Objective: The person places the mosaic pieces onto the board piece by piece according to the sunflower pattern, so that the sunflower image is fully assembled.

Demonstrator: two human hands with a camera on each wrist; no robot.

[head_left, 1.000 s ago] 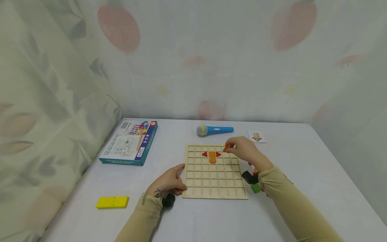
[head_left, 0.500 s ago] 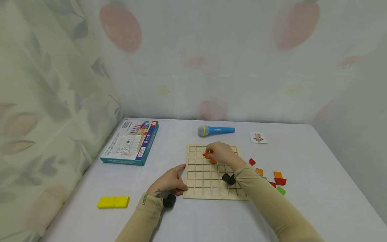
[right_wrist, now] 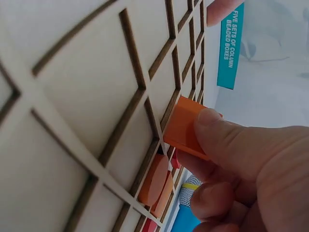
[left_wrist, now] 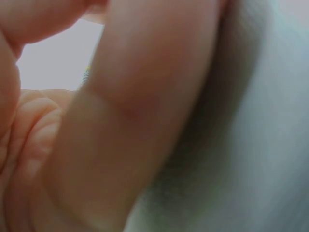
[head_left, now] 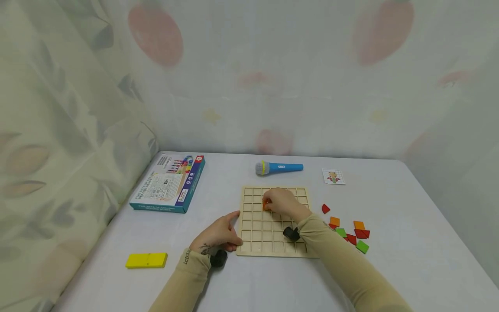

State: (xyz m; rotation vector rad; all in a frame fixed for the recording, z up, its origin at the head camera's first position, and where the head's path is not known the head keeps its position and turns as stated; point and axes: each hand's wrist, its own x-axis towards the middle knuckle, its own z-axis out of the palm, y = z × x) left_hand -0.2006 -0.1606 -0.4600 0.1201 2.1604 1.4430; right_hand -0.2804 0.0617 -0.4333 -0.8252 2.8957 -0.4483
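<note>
Orange tile (right_wrist: 181, 126) leftward over board (head_left: 256, 247)

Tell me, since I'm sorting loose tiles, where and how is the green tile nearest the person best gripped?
Likely pinch two opposite edges of that green tile, coming from above and its near right side: it lies flat, so its edges should suit a pinch, and red tiles lie behind and left of it.

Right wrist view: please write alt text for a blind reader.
A right hand pinches a flat, four-sided orange tile at a pale wooden grid board; orange and red pieces sit in nearby cells. Beyond the board lie a blue-handled microphone and a teal printed box.
</note>
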